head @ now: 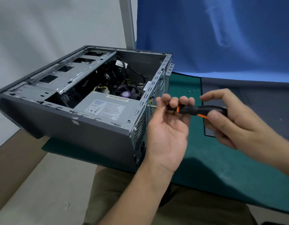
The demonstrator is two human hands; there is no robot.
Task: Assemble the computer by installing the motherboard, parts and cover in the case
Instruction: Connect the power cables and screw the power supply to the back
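Fingers (173, 101) of the left hand (166, 132) curl over the front of the one screwdriver (197, 110), palm up, pinching it near the shaft. The right hand (241, 120) wraps the rear of the black-and-orange handle, thumb beneath. From the head view, the tip meets the rear edge of the single open case (67, 114), which fills the nine o'clock side and rests partly on the green mat (221, 159). Inside sit one power supply (105, 109), one fan (126, 94) with a purple label, and black cables (134, 70). Two loose screws (190, 91) lie on the mat at twelve o'clock from the hands. One grey cover panel (262, 98) lies flat at three o'clock.
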